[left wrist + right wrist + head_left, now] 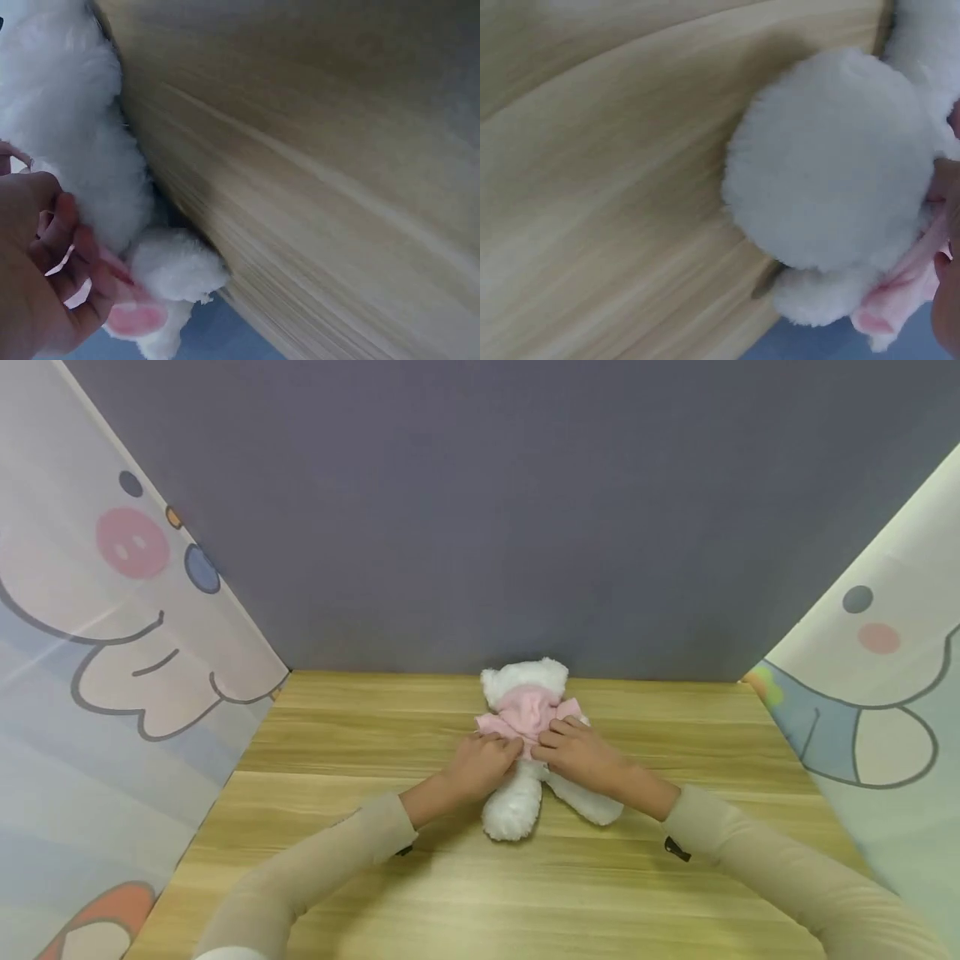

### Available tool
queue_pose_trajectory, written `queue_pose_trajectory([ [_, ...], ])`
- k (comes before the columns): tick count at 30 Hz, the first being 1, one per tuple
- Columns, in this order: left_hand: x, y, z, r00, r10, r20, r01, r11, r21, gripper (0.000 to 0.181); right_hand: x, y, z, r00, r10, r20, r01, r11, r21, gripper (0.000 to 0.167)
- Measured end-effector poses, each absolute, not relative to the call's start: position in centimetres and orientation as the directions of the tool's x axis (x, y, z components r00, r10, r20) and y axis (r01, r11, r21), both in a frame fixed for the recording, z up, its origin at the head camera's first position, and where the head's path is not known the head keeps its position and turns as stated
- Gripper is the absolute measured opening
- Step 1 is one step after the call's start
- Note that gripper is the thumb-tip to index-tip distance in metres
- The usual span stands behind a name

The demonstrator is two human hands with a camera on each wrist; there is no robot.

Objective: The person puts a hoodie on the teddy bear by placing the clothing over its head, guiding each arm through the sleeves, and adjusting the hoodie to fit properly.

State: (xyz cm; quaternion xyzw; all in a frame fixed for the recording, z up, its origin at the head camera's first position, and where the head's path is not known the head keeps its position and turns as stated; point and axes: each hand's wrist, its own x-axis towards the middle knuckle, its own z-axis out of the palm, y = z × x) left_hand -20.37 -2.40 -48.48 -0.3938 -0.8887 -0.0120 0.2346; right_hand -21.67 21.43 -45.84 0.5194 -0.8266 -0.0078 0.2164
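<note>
A white fluffy plush toy (513,810) lies on the table with its legs pointing toward the person. It wears a small pink top (529,708), bunched up near the head, so the toy's face is not visible. With curled fingers, my left hand (483,764) grips the top's lower edge on the left side. My right hand (581,754) pinches the same hem on the right, close to the left hand. In the right wrist view, a round furry foot (825,165) covers much of the scene, and only part of the right hand shows at the edge.
The wooden tabletop (420,902) spreads around the toy. Behind it rises a dark grey panel (480,510). Side panels with cartoon prints stand at the left (45,710) and at the right (900,677).
</note>
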Motion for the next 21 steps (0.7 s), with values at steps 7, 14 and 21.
queue_pose_trajectory([
  [7, -20.7, -3.9, -47.8, -0.611, 0.618, 0.495, 0.690, 0.722, -0.050, 0.025, -22.5, 22.7, -44.1, -0.551, -0.727, 0.410, -0.809, 0.586, -0.048, 0.041],
  [14, -21.0, -3.6, -47.4, -0.746, 0.574, 0.338, 0.636, 0.764, 0.105, 0.052, -22.5, 23.7, -42.9, -0.663, -0.685, 0.302, -0.742, 0.653, -0.151, 0.048],
  [21, -21.4, -1.6, -47.8, -0.769, 0.574, 0.281, 0.628, 0.760, 0.167, 0.054, -22.1, 23.2, -43.9, -0.751, -0.614, 0.241, -0.655, 0.737, -0.164, 0.058],
])
